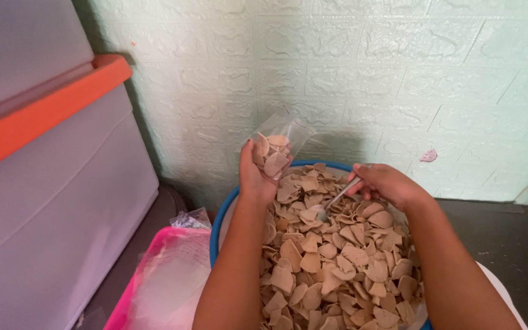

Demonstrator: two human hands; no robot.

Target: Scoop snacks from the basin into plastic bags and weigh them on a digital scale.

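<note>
1. You look down from a head camera at a large round basin with a blue rim [224, 205], heaped with thin, beige, mostly half-round crackers [331, 263].
2. Your left hand [253, 177] rises over the far left edge of the basin. Its fingers are clamped around the lower part of a small clear plastic bag [278, 143].
3. The bag stands upright with its mouth open towards the wall. A few crackers already sit inside it, visible through the plastic.
4. Your right hand [386, 183] hovers over the far right side of the heap. Its fingers are closed together on the handle of a metal spoon [335, 200].
5. The spoon slants down and to the left, and its bowl rests among the crackers near the middle of the far side of the pile, just below the bag.
6. Both forearms reach in from the bottom edge of the view, one on each side of the basin.
7. To the left of the basin sits a pink tray [139, 275] holding a stack of clear plastic bags [172, 281].
8. Further left stands a large grey storage box [50, 208] with an orange lid rim.
9. Behind everything is a pale green wall [398, 73] with a raised brick pattern, and the floor [514, 238] at the right is dark.
</note>
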